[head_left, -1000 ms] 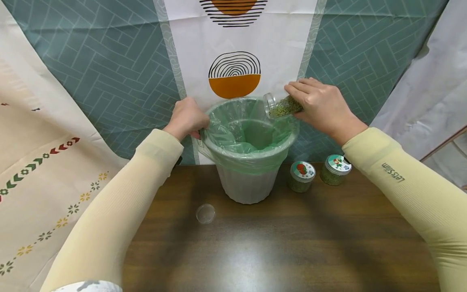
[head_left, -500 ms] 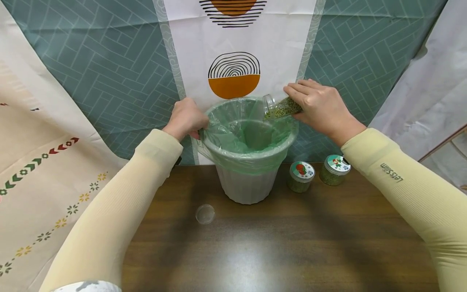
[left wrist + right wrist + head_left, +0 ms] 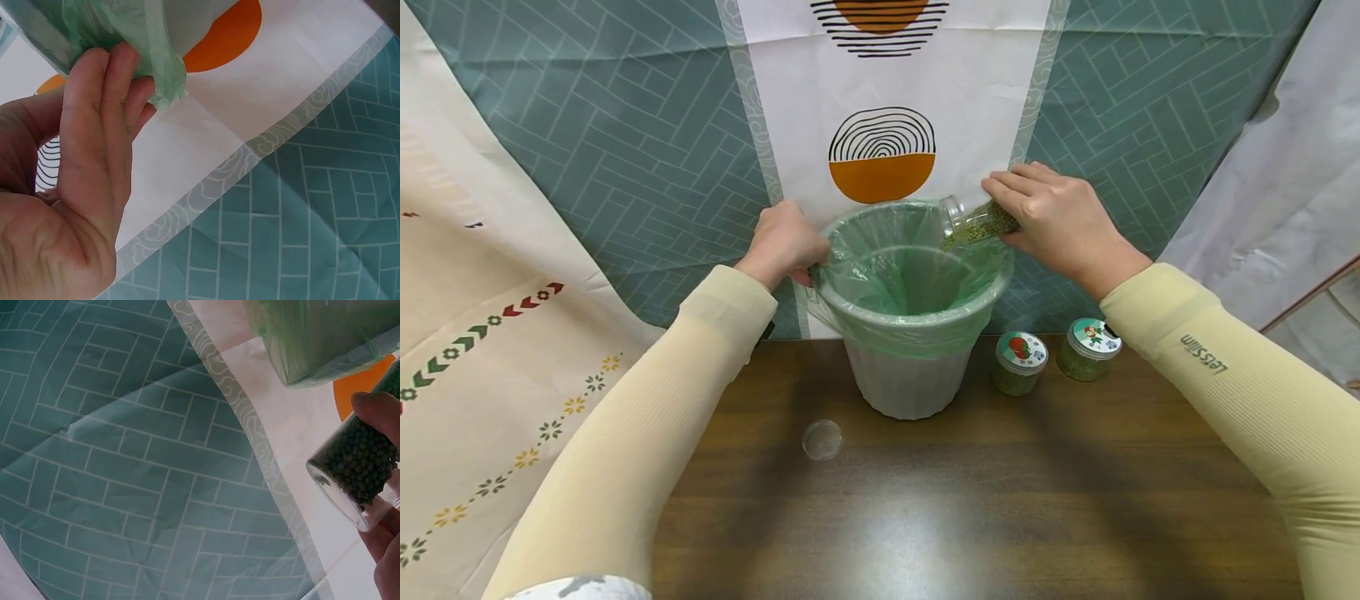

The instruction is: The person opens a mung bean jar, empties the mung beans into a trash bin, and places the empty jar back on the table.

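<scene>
A pale trash bin (image 3: 906, 379) stands on the table, lined with a green plastic bag (image 3: 887, 337) folded over its rim. My left hand (image 3: 786, 246) pinches the bin's left rim; in the left wrist view its fingers (image 3: 94, 125) lie against the outside, under the bag's edge. My right hand (image 3: 1060, 221) grips a clear open jar (image 3: 973, 227) of green mung beans. The jar tilts, mouth to the left and slightly down, over the right part of the bin, and beans spill from it. In the right wrist view mung beans (image 3: 359, 456) show near the jar's base.
Two lidded jars, one with a tomato label (image 3: 1019, 362) and one beside it (image 3: 1087, 350), stand right of the bin. A clear round lid (image 3: 822, 439) lies on the brown table (image 3: 970, 500). A patterned cloth (image 3: 625, 125) hangs behind.
The jar's mouth has tipped slightly lower, and beans now pour from it. The bag inside the bin has sunk a little. My left hand holds its place.
</scene>
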Action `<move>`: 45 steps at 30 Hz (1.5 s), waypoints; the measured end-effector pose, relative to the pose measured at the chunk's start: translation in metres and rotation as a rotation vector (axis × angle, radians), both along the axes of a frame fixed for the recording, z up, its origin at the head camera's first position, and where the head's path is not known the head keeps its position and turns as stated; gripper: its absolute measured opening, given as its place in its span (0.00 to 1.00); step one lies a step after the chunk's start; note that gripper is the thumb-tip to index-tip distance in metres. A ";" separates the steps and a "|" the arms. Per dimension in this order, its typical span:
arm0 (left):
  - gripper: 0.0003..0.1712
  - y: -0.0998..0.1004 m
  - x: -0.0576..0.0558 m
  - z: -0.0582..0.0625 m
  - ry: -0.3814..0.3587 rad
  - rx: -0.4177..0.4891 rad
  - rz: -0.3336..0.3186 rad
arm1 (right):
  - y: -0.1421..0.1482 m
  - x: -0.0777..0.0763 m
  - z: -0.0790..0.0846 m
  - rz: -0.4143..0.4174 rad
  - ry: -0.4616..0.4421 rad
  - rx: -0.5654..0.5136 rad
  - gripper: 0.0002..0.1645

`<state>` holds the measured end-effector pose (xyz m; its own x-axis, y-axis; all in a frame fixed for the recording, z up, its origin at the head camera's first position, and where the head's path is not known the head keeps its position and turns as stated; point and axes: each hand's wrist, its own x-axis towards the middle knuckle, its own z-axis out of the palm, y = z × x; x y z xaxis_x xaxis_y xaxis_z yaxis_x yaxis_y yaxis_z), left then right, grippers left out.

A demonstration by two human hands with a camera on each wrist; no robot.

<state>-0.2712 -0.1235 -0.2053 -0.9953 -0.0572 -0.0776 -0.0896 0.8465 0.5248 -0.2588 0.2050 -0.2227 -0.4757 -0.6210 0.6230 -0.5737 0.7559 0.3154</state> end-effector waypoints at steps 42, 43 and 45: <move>0.12 -0.001 -0.001 -0.002 0.009 0.001 -0.003 | -0.009 -0.004 0.004 -0.005 0.027 0.039 0.45; 0.12 -0.001 -0.001 -0.002 0.009 -0.001 -0.003 | -0.009 -0.004 0.004 -0.005 0.028 0.040 0.45; 0.12 -0.001 -0.001 -0.001 0.012 -0.004 -0.004 | -0.009 -0.004 0.004 -0.005 0.031 0.039 0.45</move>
